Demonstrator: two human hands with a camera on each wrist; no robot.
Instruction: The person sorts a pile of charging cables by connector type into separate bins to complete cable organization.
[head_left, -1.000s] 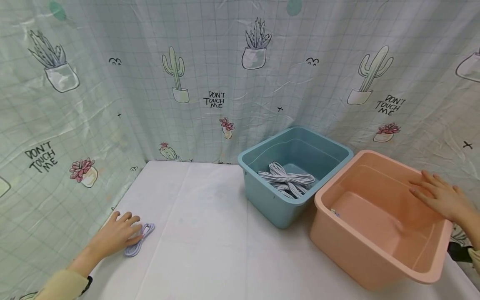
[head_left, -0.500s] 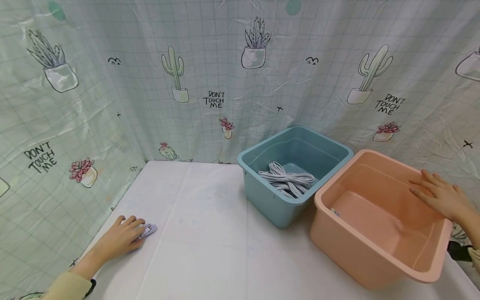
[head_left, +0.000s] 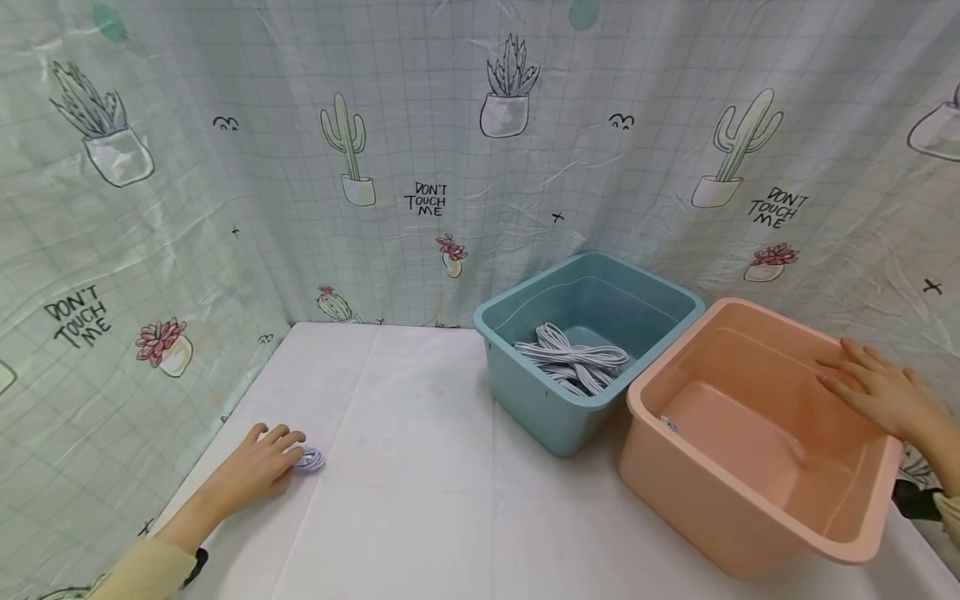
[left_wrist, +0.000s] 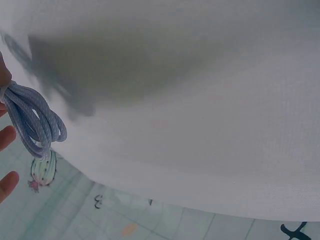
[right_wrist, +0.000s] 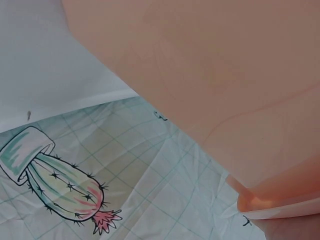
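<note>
At the left of the head view, my left hand (head_left: 258,465) pinches a small bundle of pale lilac-blue cord (head_left: 309,460) over the white table. The left wrist view shows the looped end of the cord (left_wrist: 37,120) sticking out past thumb and fingertips, with a shadow on the table nearby; the rest is hidden by the hand. On the far right, my right hand (head_left: 885,400) rests on the rim of a peach plastic bin (head_left: 697,492), its relaxed fingers reaching over the inside.
Beside the peach bin stands a teal bin (head_left: 536,408) holding several bundled white cables (head_left: 573,358). A small bluish item (head_left: 668,424) shows at the peach bin's near inner wall. A cactus-print curtain (head_left: 420,108) encloses the white table (head_left: 405,467) at back and sides.
My left hand has closed on the cord bundle and shifted slightly right and up with it; the bundle looks more gathered. The right hand and both bins have stayed put.
</note>
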